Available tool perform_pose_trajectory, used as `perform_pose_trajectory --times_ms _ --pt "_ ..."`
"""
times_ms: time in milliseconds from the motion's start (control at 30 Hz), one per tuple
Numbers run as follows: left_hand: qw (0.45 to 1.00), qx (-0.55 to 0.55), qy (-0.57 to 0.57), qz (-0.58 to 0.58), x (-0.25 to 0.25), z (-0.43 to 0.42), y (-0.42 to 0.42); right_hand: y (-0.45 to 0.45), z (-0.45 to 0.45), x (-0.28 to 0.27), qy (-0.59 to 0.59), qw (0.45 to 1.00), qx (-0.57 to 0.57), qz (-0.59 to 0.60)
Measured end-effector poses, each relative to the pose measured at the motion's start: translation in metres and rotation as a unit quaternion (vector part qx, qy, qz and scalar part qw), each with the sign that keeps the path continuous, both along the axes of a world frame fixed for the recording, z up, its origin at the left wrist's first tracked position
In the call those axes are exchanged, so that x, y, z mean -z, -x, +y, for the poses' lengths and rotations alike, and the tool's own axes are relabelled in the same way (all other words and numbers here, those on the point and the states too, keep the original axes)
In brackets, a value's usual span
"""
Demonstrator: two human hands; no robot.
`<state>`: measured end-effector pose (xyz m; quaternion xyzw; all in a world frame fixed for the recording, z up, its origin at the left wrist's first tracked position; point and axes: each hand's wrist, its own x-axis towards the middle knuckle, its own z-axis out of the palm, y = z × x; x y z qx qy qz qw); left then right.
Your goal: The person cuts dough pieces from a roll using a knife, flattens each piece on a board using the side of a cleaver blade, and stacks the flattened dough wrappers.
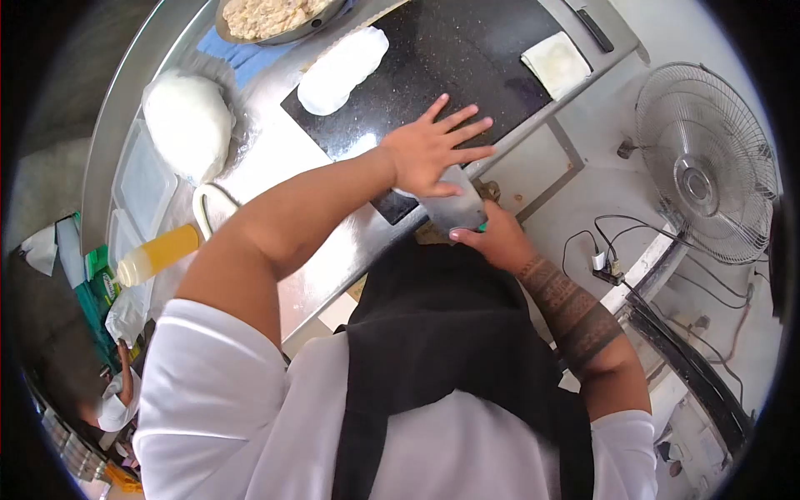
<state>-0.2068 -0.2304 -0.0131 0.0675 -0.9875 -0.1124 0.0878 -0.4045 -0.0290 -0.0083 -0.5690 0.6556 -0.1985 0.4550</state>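
Fingers spread and palm down, my left hand (433, 154) reaches over the front edge of a black stone slab (467, 58). Its thumb lies over a flat, dull grey blade-like piece (454, 204), and I cannot tell if they touch. My right hand (500, 237) grips that piece at its lower right end, where a bit of green shows. The piece slants at the counter's front edge, and its exact kind is unclear. Farther back on the slab lies a smooth white log of dough (343, 71).
A folded white cloth (557, 67) and a black-handled tool (595, 30) lie right. A bowl of chunky filling (271, 17), bagged white mass (190, 125) and yellow liquid bottle (158, 254) stand left. A fan (696, 179) and cords are right; another person (121, 392) is lower left.
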Motion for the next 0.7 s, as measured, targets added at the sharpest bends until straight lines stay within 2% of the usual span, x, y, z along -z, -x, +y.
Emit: perform_pose_trajectory --times_ms 67,133,233,333,367,467,533,667,700 --pt "0.998 -0.024 0.052 -0.017 -0.006 -0.022 0.026 0.010 -0.003 -0.005 -0.019 1.000 0.019 0.012" --pt "0.995 -0.050 0.088 -0.014 -0.005 -0.041 0.039 0.033 -0.043 -0.020 -0.024 1.000 0.012 0.012" --pt "0.989 -0.081 0.122 0.023 -0.007 -0.068 0.045 0.049 -0.085 -0.046 -0.014 0.996 -0.029 0.085" --pt "0.990 -0.065 0.100 0.075 -0.020 -0.074 0.032 0.033 -0.077 -0.047 0.003 1.000 0.007 -0.013" --pt "0.993 -0.054 0.096 0.046 -0.025 -0.068 0.020 0.020 -0.068 -0.048 -0.025 0.999 0.019 -0.029" --pt "0.999 -0.032 0.031 -0.016 -0.010 -0.031 -0.023 -0.016 -0.020 0.002 0.004 0.998 0.004 -0.065" --pt "0.999 -0.023 -0.035 -0.022 -0.003 -0.003 -0.023 -0.018 0.000 -0.016 -0.050 0.995 0.028 -0.087" --pt "0.999 -0.026 0.020 0.021 -0.002 -0.028 0.033 0.030 -0.026 -0.017 -0.101 0.993 0.040 -0.054" --pt "0.998 -0.038 0.039 0.026 0.002 -0.040 0.045 0.049 -0.036 0.008 -0.040 0.998 0.016 -0.053"
